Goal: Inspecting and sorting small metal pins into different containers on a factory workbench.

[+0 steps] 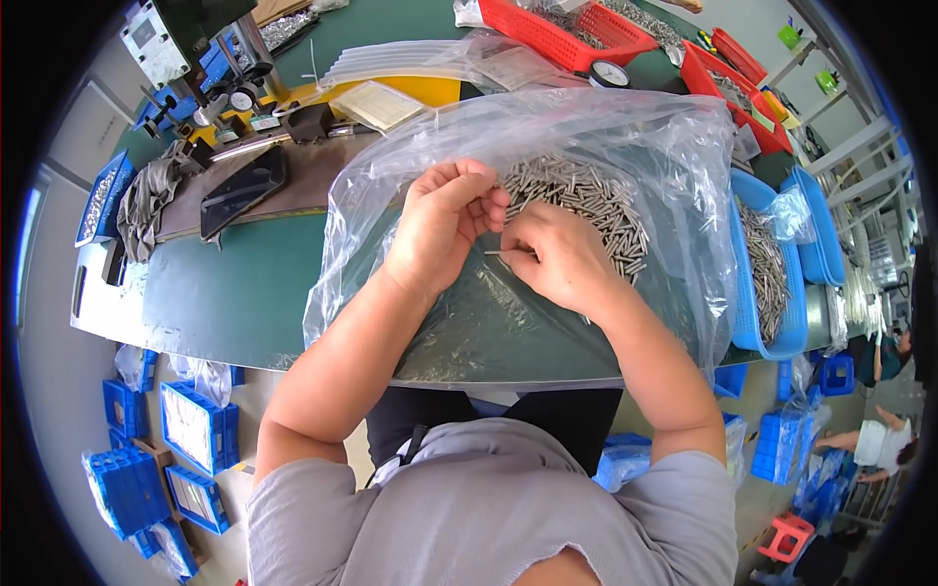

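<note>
A heap of small grey metal pins lies on a clear plastic bag spread over the green table. At the heap's near left edge, my right hand is closed in a pinch. One slim metal pin sticks out to the left from between its thumb and finger. Just left of it, my left hand is raised with its fingers curled in toward the palm. Whatever those fingers hold, if anything, is hidden. The two hands are close together over the bag.
A blue basket of metal pins stands right of the bag. Red baskets hold more parts at the back. A dark phone rests at the left, near a dial gauge on a stand. The table's front edge runs before me.
</note>
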Tool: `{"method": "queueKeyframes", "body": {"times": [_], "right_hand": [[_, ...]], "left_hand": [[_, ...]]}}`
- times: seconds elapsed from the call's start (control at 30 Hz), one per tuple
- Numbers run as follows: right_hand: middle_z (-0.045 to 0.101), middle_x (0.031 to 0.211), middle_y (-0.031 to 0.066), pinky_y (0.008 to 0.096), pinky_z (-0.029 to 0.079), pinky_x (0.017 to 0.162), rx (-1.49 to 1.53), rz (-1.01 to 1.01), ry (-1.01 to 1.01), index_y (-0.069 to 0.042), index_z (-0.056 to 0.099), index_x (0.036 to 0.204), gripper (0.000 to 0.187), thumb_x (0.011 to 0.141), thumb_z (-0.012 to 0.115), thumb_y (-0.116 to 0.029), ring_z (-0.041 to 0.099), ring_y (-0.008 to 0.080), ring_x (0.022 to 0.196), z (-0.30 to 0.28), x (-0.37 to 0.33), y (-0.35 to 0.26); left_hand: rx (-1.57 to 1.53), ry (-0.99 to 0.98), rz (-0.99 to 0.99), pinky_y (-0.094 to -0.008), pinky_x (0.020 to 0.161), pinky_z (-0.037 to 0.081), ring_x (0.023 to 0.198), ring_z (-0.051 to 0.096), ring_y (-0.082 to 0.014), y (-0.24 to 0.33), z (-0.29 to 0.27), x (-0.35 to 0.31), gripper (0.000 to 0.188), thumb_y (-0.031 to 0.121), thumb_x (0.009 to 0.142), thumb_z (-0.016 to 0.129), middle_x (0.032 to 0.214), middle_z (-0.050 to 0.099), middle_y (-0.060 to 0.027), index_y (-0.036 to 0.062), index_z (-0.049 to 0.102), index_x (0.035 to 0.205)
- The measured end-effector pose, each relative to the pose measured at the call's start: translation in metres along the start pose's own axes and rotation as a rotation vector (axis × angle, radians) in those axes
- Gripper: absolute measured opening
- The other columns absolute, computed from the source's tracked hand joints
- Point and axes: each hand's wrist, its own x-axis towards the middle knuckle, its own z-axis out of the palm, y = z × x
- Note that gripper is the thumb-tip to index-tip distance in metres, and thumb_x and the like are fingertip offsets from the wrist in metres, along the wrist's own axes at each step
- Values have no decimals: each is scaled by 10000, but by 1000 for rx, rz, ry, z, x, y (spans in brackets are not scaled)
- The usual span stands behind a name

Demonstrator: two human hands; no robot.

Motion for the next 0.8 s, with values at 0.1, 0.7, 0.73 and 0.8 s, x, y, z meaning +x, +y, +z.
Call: {"method": "queueKeyframes", "body": {"times": [0.1,0.7,0.73,0.8], "right_hand": [[576,745,72,382,485,612,-31,-38,31,-80,599,711,80,692,657,-131,594,268,704,1,-1,3],[551,732,22,249,416,626,499,184,197,-3,575,853,116,863,604,-116,486,84,682,-31,2,7],[563,743,31,258,420,628,480,173,199,-3,577,849,114,863,603,-114,500,88,689,-30,1,6],[579,758,44,266,430,640,461,150,176,-3,579,836,107,857,606,-104,527,98,709,-30,0,5]], "left_hand": [[20,-4,-6,-286,609,471,628,560,-154,-1,2,0,82,90,875,520,743,602,-85,38,562,826],[129,-90,-101,-288,581,448,590,537,-167,-6,9,-6,35,72,872,536,714,596,-87,40,543,860],[152,-89,-111,-282,581,450,594,541,-165,-7,9,-8,34,69,871,535,714,598,-86,39,544,858],[129,-120,-116,-274,587,459,609,556,-165,-10,11,-8,27,58,870,531,726,602,-88,37,547,869]]}}
